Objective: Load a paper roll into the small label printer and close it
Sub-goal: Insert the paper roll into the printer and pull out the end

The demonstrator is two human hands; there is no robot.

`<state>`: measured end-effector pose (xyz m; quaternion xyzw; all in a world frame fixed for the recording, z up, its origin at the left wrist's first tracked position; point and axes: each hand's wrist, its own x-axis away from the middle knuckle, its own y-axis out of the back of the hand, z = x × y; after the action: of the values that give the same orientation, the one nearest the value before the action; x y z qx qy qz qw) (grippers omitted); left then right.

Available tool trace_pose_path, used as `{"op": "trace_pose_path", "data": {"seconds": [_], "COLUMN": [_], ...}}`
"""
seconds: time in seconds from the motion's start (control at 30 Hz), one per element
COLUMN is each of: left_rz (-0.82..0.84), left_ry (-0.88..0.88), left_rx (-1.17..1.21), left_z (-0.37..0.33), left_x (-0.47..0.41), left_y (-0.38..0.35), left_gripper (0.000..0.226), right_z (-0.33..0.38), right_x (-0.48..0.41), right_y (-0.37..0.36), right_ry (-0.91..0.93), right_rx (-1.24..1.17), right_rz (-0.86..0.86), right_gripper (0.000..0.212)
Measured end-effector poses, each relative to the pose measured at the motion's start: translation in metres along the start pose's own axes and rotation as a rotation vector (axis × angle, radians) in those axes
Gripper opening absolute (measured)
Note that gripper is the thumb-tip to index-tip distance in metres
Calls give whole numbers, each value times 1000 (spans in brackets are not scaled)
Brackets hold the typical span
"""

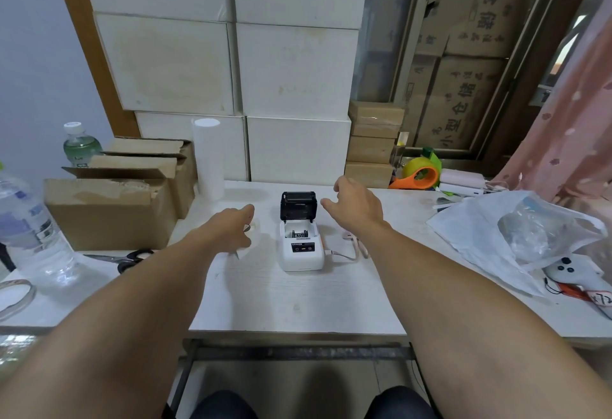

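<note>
A small white label printer (300, 253) stands in the middle of the white table (298, 302), its black lid (298, 205) tipped up and the paper bay open. Just left of the printer lies a small white paper roll (254, 227), partly hidden behind my left hand (231, 228). That hand rests over the roll; whether its fingers grip it I cannot tell. My right hand (356, 206) hovers to the right of the raised lid, fingers spread, holding nothing.
A cable (347, 254) runs from the printer's right side. Scissors (127, 258) lie front left, beside cardboard boxes (109, 213), a tall white paper tube (208, 158) and water bottles (29, 229). A plastic bag (516, 236), a white controller (576, 274) and an orange tape dispenser (420, 175) sit on the right.
</note>
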<state>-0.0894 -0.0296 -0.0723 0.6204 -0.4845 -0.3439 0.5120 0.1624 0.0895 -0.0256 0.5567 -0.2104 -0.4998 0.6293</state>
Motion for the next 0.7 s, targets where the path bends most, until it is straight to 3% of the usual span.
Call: {"op": "trace_pose_path", "data": {"seconds": [0.5, 0.7], "left_rz": [-159, -131], "left_ry": [10, -35], "left_rx": [121, -14], "left_z": [-1, 0], "left_x": [2, 3], "left_y": [1, -2], "left_gripper": [25, 26], "right_z": [34, 46], "right_x": [6, 11], "right_y": [-13, -22], "right_ry": [34, 92], "right_rx": [-261, -235], "right_rz": [108, 176], "right_gripper": [34, 40]}}
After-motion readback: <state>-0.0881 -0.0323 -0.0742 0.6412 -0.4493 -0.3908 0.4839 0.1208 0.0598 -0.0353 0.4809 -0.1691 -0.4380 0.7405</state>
